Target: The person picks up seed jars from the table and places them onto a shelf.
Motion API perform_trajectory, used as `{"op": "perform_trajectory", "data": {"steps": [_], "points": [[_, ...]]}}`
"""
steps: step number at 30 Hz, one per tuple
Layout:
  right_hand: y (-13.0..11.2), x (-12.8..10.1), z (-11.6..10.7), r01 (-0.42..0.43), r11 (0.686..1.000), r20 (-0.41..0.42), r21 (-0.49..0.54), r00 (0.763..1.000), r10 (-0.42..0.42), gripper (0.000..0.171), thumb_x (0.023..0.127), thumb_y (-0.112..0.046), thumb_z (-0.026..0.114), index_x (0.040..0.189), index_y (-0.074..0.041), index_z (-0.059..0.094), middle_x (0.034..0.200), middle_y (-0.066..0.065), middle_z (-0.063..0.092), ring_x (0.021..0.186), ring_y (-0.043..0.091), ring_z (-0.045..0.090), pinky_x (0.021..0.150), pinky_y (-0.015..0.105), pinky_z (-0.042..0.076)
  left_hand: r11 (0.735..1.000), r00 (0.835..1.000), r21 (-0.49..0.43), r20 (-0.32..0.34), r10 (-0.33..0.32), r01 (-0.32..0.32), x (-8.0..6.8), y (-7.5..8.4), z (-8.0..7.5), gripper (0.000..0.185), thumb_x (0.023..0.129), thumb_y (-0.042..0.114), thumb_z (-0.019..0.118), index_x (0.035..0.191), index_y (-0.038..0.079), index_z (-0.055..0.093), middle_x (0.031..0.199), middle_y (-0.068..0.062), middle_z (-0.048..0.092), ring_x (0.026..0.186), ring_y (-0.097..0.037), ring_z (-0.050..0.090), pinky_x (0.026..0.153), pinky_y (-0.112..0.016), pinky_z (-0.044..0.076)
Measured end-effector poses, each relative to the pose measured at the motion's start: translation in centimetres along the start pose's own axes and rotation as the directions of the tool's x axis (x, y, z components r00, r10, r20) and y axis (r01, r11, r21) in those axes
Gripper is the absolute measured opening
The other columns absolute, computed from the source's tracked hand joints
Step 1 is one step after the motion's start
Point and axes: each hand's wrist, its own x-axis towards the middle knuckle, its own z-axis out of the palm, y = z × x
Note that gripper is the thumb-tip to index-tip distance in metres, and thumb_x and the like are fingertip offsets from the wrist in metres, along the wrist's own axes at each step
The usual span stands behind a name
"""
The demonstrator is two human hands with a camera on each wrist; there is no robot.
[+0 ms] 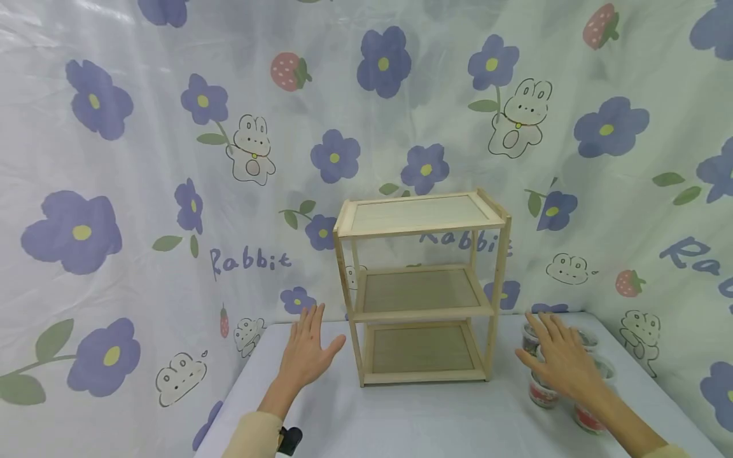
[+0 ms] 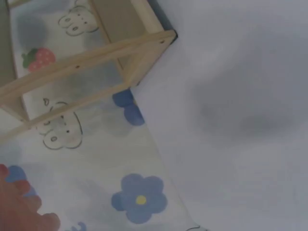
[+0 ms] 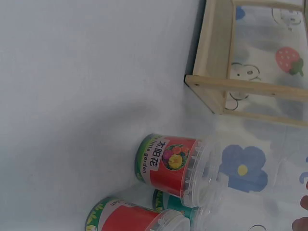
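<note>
A three-tier wooden shelf rack (image 1: 420, 291) stands upright on the white table, its tiers bare. My left hand (image 1: 309, 350) is raised just left of the rack, fingers straight and thumb spread, holding nothing. On the other side, my right hand (image 1: 561, 359) hovers over a group of small planting cups, fingers extended and palm down. The head view has it partly covering them. In the right wrist view, one cup (image 3: 175, 159) shows a red label with flowers and a clear lid; another red cup (image 3: 127, 216) and a green-labelled cup (image 3: 175, 204) sit close by.
A white table (image 1: 435, 423) carries everything. Behind and beside it hangs a curtain (image 1: 366, 137) printed with purple flowers, rabbits and strawberries. Several cups cluster at the table's right side, near the rack's right front post (image 1: 497, 299). A black object (image 1: 290, 440) shows by the left sleeve.
</note>
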Motion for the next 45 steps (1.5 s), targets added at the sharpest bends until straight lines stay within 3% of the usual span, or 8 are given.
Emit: {"op": "perform_trajectory", "data": {"steps": [14, 21, 25, 28, 32, 35, 41, 45], "points": [[-1.0, 0.0, -0.5, -0.22, 0.962, 0.131, 0.161, 0.971, 0.2, 0.081, 0.095, -0.058, 0.056, 0.147, 0.001, 0.035, 0.145, 0.033, 0.037, 0.129, 0.056, 0.036, 0.095, 0.074, 0.036, 0.982, 0.997, -0.173, 0.012, -0.082, 0.083, 1.3, 1.3, -1.0, 0.077, 0.098, 0.05, 0.055, 0.156, 0.012, 0.022, 0.159, -0.019, 0.028, 0.145, -0.041, 0.028, 0.114, -0.058, 0.027], [-0.7, -0.3, 0.1, -0.23, 0.932, 0.086, 0.28, 0.973, 0.215, 0.075, 0.096, -0.05, 0.06, 0.145, 0.002, 0.038, 0.142, 0.033, 0.041, 0.124, 0.053, 0.044, 0.093, 0.069, 0.04, 0.96, 0.994, -0.256, 0.02, -0.11, 0.111, 1.9, 2.1, -1.6, 0.068, 0.101, 0.05, 0.048, 0.155, 0.016, 0.025, 0.159, -0.015, 0.029, 0.145, -0.038, 0.028, 0.111, -0.061, 0.031], [-0.7, -0.3, 0.5, -0.214, 0.916, 0.048, 0.34, 0.976, 0.211, 0.069, 0.096, -0.04, 0.064, 0.143, 0.003, 0.039, 0.139, 0.031, 0.045, 0.121, 0.051, 0.048, 0.092, 0.067, 0.042, 0.943, 0.996, -0.324, -0.023, -0.088, 0.076, 2.3, 2.7, -1.9, 0.062, 0.103, 0.047, 0.045, 0.154, 0.014, 0.03, 0.157, -0.015, 0.034, 0.144, -0.038, 0.031, 0.112, -0.059, 0.03], [-0.8, -0.3, 0.6, -0.21, 0.904, 0.037, 0.373, 0.977, 0.211, 0.067, 0.096, -0.036, 0.066, 0.142, 0.004, 0.04, 0.138, 0.031, 0.047, 0.12, 0.049, 0.05, 0.093, 0.065, 0.043, 0.92, 0.995, -0.392, -0.074, -0.063, 0.029, 2.7, 3.2, -2.2, 0.058, 0.105, 0.044, 0.044, 0.152, 0.011, 0.034, 0.153, -0.017, 0.039, 0.141, -0.039, 0.036, 0.112, -0.058, 0.031], [-0.8, -0.2, 0.9, -0.196, 0.887, 0.03, 0.418, 0.979, 0.202, 0.066, 0.096, -0.033, 0.066, 0.142, 0.007, 0.04, 0.139, 0.031, 0.047, 0.118, 0.048, 0.053, 0.096, 0.061, 0.044, 0.864, 0.991, -0.503, -0.122, -0.052, -0.017, 3.3, 3.8, -2.6, 0.053, 0.106, 0.04, 0.043, 0.148, 0.007, 0.039, 0.149, -0.019, 0.045, 0.139, -0.037, 0.04, 0.113, -0.056, 0.032], [-0.8, -0.1, 1.2, -0.193, 0.876, 0.028, 0.443, 0.979, 0.202, 0.066, 0.096, -0.033, 0.066, 0.141, 0.008, 0.04, 0.139, 0.031, 0.047, 0.118, 0.047, 0.054, 0.099, 0.058, 0.043, 0.823, 0.99, -0.566, -0.133, -0.053, -0.032, 3.7, 4.2, -2.9, 0.05, 0.107, 0.036, 0.042, 0.147, 0.006, 0.041, 0.148, -0.018, 0.046, 0.139, -0.035, 0.04, 0.115, -0.053, 0.03], [-0.7, 0.2, 1.9, -0.214, 0.846, 0.032, 0.489, 0.973, 0.227, 0.067, 0.096, -0.036, 0.066, 0.14, 0.008, 0.04, 0.139, 0.032, 0.047, 0.121, 0.049, 0.052, 0.102, 0.057, 0.04, 0.776, 0.991, -0.63, -0.124, -0.054, -0.036, 4.7, 5.1, -3.8, 0.05, 0.108, 0.037, 0.039, 0.147, 0.007, 0.041, 0.149, -0.016, 0.046, 0.139, -0.034, 0.041, 0.115, -0.05, 0.032], [-0.6, 0.3, 2.4, -0.214, 0.845, 0.011, 0.49, 0.971, 0.239, 0.065, 0.096, -0.033, 0.067, 0.14, 0.006, 0.041, 0.138, 0.032, 0.049, 0.12, 0.049, 0.054, 0.099, 0.055, 0.043, 0.735, 0.99, -0.676, -0.131, -0.049, -0.053, 5.3, 5.9, -4.4, 0.05, 0.108, 0.037, 0.037, 0.147, 0.006, 0.041, 0.147, -0.016, 0.048, 0.138, -0.034, 0.042, 0.115, -0.05, 0.032]]}}
